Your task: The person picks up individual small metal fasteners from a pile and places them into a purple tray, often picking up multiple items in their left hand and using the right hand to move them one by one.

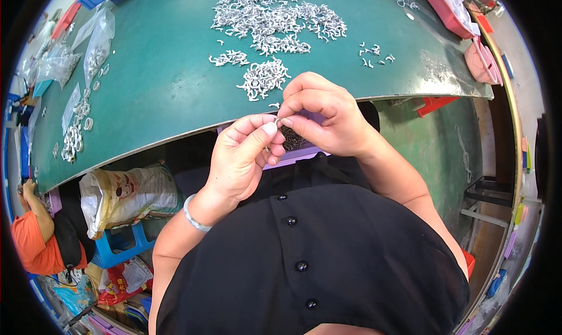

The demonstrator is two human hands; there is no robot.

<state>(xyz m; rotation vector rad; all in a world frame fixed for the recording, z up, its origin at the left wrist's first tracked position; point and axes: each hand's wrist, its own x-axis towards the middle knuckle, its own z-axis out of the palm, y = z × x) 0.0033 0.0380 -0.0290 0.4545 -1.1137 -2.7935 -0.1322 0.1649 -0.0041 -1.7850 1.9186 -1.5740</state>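
Just over the table's front edge, my left hand (244, 150) and my right hand (325, 115) meet fingertip to fingertip. Both pinch one small silvery metal piece (277, 120), mostly hidden by the fingers, so its exact kind cannot be made out. Below them sits a purple basket (304, 154), partly covered by my hands, with small dark metal pieces (294, 139) inside. A small heap of curved silvery pieces (263, 79) lies on the green table (158, 95) right beyond my fingers. One loose curved piece (274, 105) rests at the edge.
A larger pile of similar pieces (275, 24) spreads farther back. Rings (73, 139) and plastic bags (99, 45) lie at left, a few pieces (374, 54) at right. Pink trays (448, 10) stand far right. A stuffed sack (132, 191) and a co-worker in orange (36, 241) are lower left.
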